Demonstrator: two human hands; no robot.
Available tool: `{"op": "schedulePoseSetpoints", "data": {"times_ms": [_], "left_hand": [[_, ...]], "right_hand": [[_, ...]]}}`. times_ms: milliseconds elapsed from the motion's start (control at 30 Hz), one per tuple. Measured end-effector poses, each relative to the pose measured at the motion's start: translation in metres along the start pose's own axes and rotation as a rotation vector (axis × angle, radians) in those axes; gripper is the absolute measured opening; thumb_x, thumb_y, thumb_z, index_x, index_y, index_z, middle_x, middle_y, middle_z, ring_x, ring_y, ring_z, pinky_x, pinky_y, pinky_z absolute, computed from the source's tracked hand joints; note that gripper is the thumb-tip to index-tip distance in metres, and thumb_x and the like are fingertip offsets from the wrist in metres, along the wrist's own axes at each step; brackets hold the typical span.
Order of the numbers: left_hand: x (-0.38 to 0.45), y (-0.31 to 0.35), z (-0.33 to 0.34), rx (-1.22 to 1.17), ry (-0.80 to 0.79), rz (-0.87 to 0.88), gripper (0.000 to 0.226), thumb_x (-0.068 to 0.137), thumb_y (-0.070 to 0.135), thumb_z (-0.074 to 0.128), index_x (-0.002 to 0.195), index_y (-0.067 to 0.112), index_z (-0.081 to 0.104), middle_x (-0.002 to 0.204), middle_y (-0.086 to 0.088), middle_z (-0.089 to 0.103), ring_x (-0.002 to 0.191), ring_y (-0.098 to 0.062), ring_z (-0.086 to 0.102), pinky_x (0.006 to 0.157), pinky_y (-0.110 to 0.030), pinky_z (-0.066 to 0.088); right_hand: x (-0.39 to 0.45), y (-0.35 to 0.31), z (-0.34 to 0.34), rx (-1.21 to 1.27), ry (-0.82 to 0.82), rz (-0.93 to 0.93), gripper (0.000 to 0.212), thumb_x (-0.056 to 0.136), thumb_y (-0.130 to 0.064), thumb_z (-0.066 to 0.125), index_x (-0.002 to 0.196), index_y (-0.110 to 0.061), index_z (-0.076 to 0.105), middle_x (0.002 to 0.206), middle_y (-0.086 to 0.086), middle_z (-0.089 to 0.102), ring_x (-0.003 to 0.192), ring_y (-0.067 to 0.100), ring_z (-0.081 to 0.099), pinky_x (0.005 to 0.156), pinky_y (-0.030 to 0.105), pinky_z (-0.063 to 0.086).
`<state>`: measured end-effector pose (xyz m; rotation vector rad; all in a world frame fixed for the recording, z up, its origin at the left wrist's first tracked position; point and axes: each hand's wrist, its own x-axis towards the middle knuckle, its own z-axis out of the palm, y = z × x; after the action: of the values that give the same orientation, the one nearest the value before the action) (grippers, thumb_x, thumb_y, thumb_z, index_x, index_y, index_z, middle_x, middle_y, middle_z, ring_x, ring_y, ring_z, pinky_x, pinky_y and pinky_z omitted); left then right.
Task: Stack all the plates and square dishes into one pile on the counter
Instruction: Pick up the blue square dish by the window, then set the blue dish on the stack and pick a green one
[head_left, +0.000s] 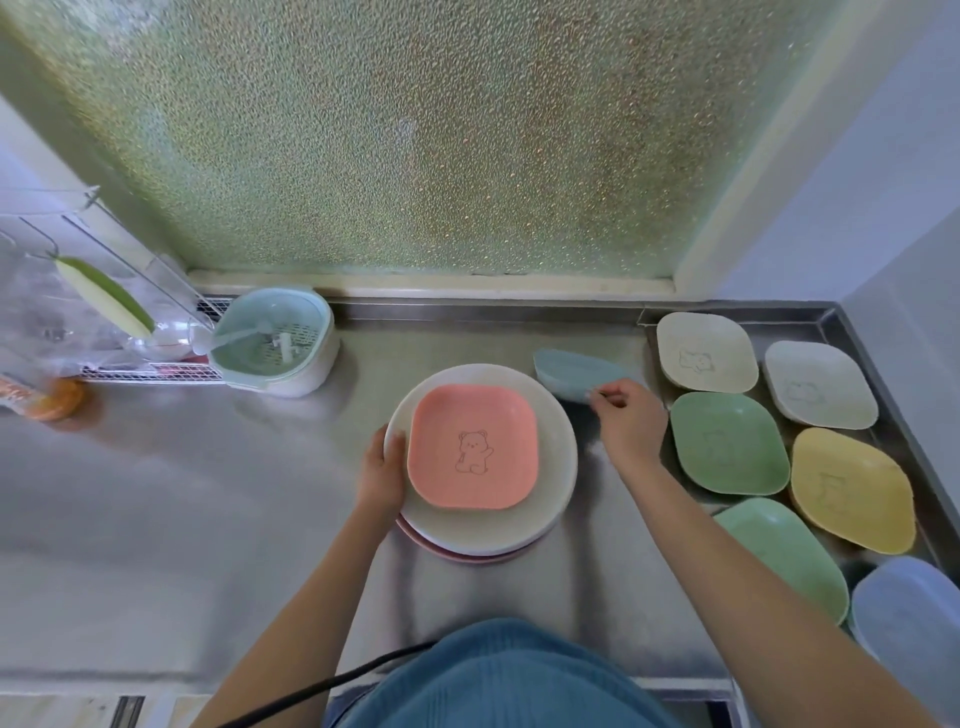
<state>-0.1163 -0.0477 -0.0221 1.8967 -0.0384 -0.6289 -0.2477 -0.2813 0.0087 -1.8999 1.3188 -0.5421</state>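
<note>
A pile of round plates (556, 457) stands mid-counter, a white one above a pink one, with a pink square dish (472, 447) bearing a bear drawing on top. My left hand (382, 473) holds the pile's left rim. My right hand (626, 423) pinches a tilted light-blue square dish (576, 371) just right of the pile. Several square dishes lie at the right: cream (706, 353), white (818, 384), green (727, 444), yellow (852, 488), another green (784, 556) and blue (909, 608).
The steel counter (208, 493) stretches left. A mint strainer basket (275, 340) sits at the back left beside a wire rack (150, 371) with clear containers. An orange item (52, 397) lies at the far left. A frosted window (415, 145) rises behind.
</note>
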Motion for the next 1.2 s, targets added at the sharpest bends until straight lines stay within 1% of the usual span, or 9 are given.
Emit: {"op": "schedulePoseSetpoints", "data": {"times_ms": [133, 300, 433, 633, 800, 1000, 1067, 1133, 1200], "left_hand": [[0.002, -0.001, 0.0, 0.057, 0.013, 0.04, 0.032, 0.101, 0.024, 0.036, 0.123, 0.008, 0.053, 0.115, -0.012, 0.061, 0.106, -0.028, 0.056, 0.096, -0.042, 0.044], [0.004, -0.005, -0.002, 0.085, 0.002, 0.035, 0.032, 0.1, 0.027, 0.036, 0.123, 0.011, 0.052, 0.118, -0.014, 0.061, 0.109, -0.031, 0.057, 0.098, -0.045, 0.045], [0.007, -0.003, -0.005, 0.101, -0.06, 0.028, 0.034, 0.101, 0.027, 0.035, 0.126, 0.008, 0.049, 0.118, -0.014, 0.06, 0.109, -0.03, 0.056, 0.096, -0.042, 0.044], [0.013, -0.006, -0.008, 0.118, -0.11, 0.022, 0.039, 0.101, 0.029, 0.034, 0.133, 0.009, 0.043, 0.127, -0.016, 0.055, 0.117, -0.033, 0.052, 0.098, -0.041, 0.042], [0.017, -0.008, -0.011, 0.138, -0.156, 0.023, 0.042, 0.101, 0.03, 0.033, 0.137, 0.01, 0.04, 0.131, -0.018, 0.053, 0.119, -0.034, 0.051, 0.102, -0.045, 0.042], [0.018, -0.008, -0.016, 0.054, -0.229, -0.02, 0.043, 0.1, 0.036, 0.035, 0.139, 0.019, 0.038, 0.133, -0.009, 0.053, 0.12, -0.029, 0.05, 0.105, -0.046, 0.04], [0.021, -0.008, -0.017, -0.007, -0.287, -0.042, 0.044, 0.099, 0.039, 0.035, 0.14, 0.026, 0.037, 0.132, -0.002, 0.053, 0.12, -0.025, 0.051, 0.105, -0.044, 0.041], [0.024, -0.011, -0.017, -0.04, -0.325, -0.064, 0.046, 0.094, 0.045, 0.036, 0.138, 0.032, 0.039, 0.132, 0.0, 0.055, 0.12, -0.023, 0.053, 0.105, -0.049, 0.042], [0.028, -0.016, -0.015, -0.064, -0.322, -0.084, 0.051, 0.088, 0.05, 0.037, 0.136, 0.034, 0.04, 0.131, 0.0, 0.057, 0.119, -0.024, 0.055, 0.104, -0.051, 0.043]], "right_hand": [[-0.03, -0.025, -0.007, 0.085, 0.08, -0.169, 0.005, 0.083, -0.012, 0.066, 0.078, -0.011, 0.065, 0.076, 0.0, 0.065, 0.065, 0.009, 0.052, 0.06, 0.004, 0.035], [-0.084, -0.049, -0.01, 0.139, 0.075, -0.305, 0.003, 0.081, -0.012, 0.068, 0.082, -0.015, 0.067, 0.075, -0.009, 0.066, 0.07, 0.009, 0.056, 0.066, 0.017, 0.041], [-0.13, -0.045, -0.005, 0.055, 0.002, -0.409, 0.008, 0.078, -0.01, 0.071, 0.084, -0.015, 0.069, 0.076, -0.007, 0.065, 0.073, 0.009, 0.056, 0.069, 0.006, 0.039], [-0.152, -0.025, 0.009, -0.076, -0.28, -0.275, 0.005, 0.083, -0.021, 0.067, 0.087, -0.018, 0.067, 0.08, -0.004, 0.059, 0.076, 0.008, 0.05, 0.073, 0.021, 0.043], [-0.15, -0.031, 0.015, -0.095, -0.371, -0.205, 0.008, 0.084, -0.028, 0.066, 0.085, -0.021, 0.069, 0.063, -0.021, 0.049, 0.065, 0.001, 0.046, 0.068, 0.022, 0.039], [-0.139, -0.036, 0.006, -0.086, -0.38, -0.17, 0.021, 0.078, -0.039, 0.07, 0.098, -0.032, 0.069, 0.057, -0.012, 0.045, 0.057, 0.002, 0.044, 0.062, 0.022, 0.038], [-0.131, -0.027, 0.001, -0.013, -0.173, -0.152, 0.026, 0.082, -0.037, 0.066, 0.107, -0.033, 0.065, 0.067, -0.009, 0.05, 0.062, 0.005, 0.048, 0.068, 0.026, 0.044], [-0.117, -0.01, -0.001, 0.052, 0.013, 0.022, 0.032, 0.087, -0.033, 0.059, 0.119, -0.028, 0.058, 0.096, -0.001, 0.057, 0.085, 0.014, 0.054, 0.086, 0.034, 0.046], [-0.104, 0.008, 0.001, 0.189, -0.061, 0.301, 0.041, 0.092, -0.032, 0.051, 0.132, -0.025, 0.047, 0.124, 0.005, 0.053, 0.114, 0.021, 0.051, 0.103, 0.036, 0.037]]}}
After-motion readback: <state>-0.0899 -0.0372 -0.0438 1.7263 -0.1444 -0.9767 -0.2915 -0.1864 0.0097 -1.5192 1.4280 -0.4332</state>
